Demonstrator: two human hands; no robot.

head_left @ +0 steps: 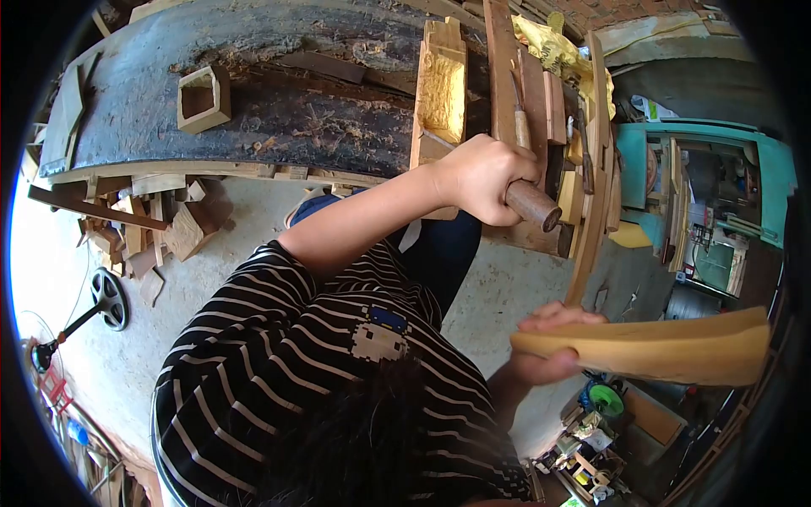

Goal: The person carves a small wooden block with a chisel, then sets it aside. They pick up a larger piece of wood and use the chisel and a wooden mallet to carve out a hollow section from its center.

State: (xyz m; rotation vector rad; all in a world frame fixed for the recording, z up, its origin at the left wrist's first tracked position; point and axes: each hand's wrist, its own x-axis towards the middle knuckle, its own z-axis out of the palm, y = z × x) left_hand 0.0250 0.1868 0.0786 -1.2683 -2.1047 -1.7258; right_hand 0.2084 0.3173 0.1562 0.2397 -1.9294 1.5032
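Note:
My left hand [486, 179] is closed around the round brown handle of a tool [534, 205], at the edge of a dark, worn workbench [253, 127]. Just above it a pale wooden block with a rough carved face [441, 93] leans on the bench, next to several upright wooden slats [530, 93]. My right hand [547, 346] is lower right, gripping the end of a flat, pale curved wooden piece [667, 346] that points to the right. My striped shirt [296, 363] and dark trousers fill the lower middle.
A small hollow square wooden frame [203, 99] lies on the bench at the left. Offcuts are piled under the bench [152, 232]. A long curved wooden strip [594, 177] stands at the right. A black wheeled tool [108, 298] lies on the concrete floor. Teal cabinets [718, 186] stand at the far right.

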